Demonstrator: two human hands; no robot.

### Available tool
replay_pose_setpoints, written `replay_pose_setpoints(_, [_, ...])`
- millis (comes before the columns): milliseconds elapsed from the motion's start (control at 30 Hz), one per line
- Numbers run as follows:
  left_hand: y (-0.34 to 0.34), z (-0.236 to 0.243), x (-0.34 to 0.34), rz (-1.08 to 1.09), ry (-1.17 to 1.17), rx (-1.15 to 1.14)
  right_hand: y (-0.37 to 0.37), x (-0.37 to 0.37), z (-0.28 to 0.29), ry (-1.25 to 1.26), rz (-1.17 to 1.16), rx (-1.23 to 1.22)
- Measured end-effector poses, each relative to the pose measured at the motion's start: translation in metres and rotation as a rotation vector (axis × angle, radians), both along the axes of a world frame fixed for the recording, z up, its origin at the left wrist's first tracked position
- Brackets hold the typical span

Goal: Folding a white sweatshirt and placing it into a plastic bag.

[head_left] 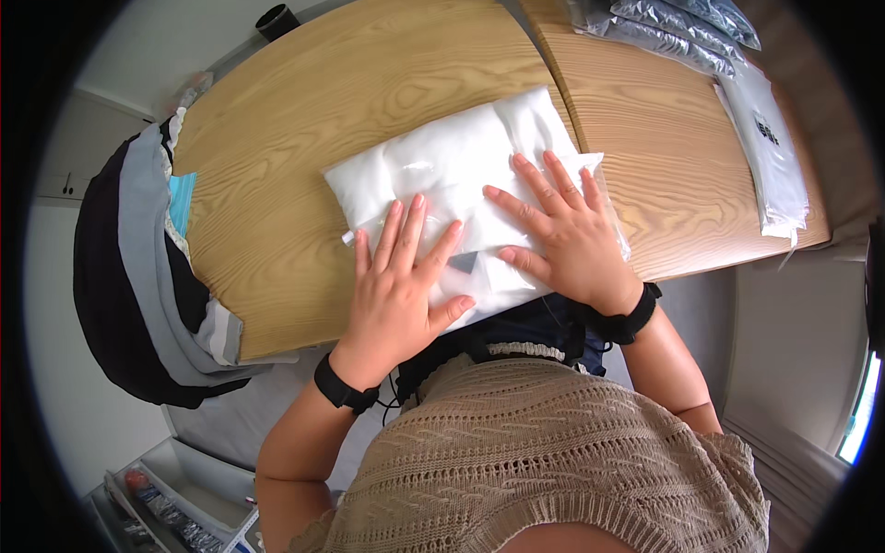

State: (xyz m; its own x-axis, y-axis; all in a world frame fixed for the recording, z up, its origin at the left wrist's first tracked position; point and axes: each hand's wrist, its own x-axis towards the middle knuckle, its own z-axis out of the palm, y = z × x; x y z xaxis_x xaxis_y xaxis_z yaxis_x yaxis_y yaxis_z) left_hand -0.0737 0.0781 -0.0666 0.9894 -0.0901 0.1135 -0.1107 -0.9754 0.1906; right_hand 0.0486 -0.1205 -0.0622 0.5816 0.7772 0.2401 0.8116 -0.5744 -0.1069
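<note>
A white folded bundle in a clear plastic bag [433, 152] lies at a slant on the wooden table, close to its front edge. My left hand [396, 272] rests flat on the bag's near left part, fingers spread. Over its right side my right hand [567, 235] is spread out too, palm down. Both hands touch the plastic and grip nothing. Between them a small grey triangular mark [464, 263] shows on the bag. What is folded inside cannot be told for sure; it looks like soft white cloth.
Dark and grey garments [138, 267] hang over the table's left edge, beside a light blue piece [181, 205]. Silvery plastic packages [678, 37] and a white flat bag [763, 147] lie on the right table. A black cup [277, 22] stands far left; grey bins [198, 484] sit lower left.
</note>
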Motion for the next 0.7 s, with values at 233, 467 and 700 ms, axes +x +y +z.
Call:
replay_pose_setpoints(233, [-0.0005,-0.0046,0.0033,-0.008,0.065,-0.058,0.0025,0.0018,-0.0015,0.079,-0.011,-0.013])
replay_pose_setpoints(467, [0.0003,-0.0081,0.0055,0.011,0.035,-0.08,0.0051,0.0034,-0.0047,0.023,-0.006,-0.042])
replay_pose_setpoints(700, [0.0004,-0.0089,0.0036,-0.005,-0.055,-0.06,0.0026,-0.0015,-0.0079,-0.046,-0.013,-0.025])
